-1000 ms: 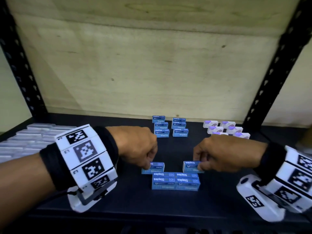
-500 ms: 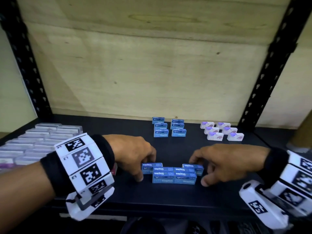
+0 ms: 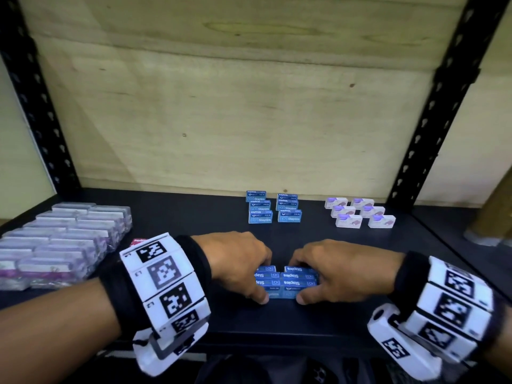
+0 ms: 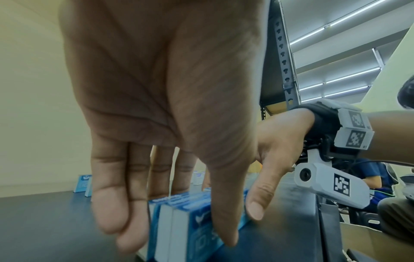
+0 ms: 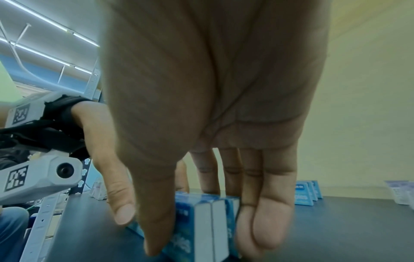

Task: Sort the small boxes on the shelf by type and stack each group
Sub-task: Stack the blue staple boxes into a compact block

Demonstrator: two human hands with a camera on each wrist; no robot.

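Note:
A block of several blue staples boxes [image 3: 288,285] lies flat near the front of the black shelf [image 3: 194,217]. My left hand [image 3: 261,284] pinches its left half, thumb on the front face and fingers behind. My right hand [image 3: 297,282] pinches the right half the same way. In the left wrist view my left hand [image 4: 177,234] straddles the blue boxes [image 4: 179,221]. In the right wrist view my right hand [image 5: 206,244] brackets the boxes [image 5: 208,221], thumb in front and fingers at the back.
Two rows of blue staples boxes [image 3: 273,207] stand at the back centre, with white and purple boxes [image 3: 360,213] to their right. Clear plastic packs [image 3: 63,245] fill the shelf's left side. Black uprights [image 3: 432,120] frame the bay; a wooden panel backs it.
A second ago each hand held one blue box behind the front group. Those boxes now lie against the group, and both hands have closed in to pinch the block from front and back.

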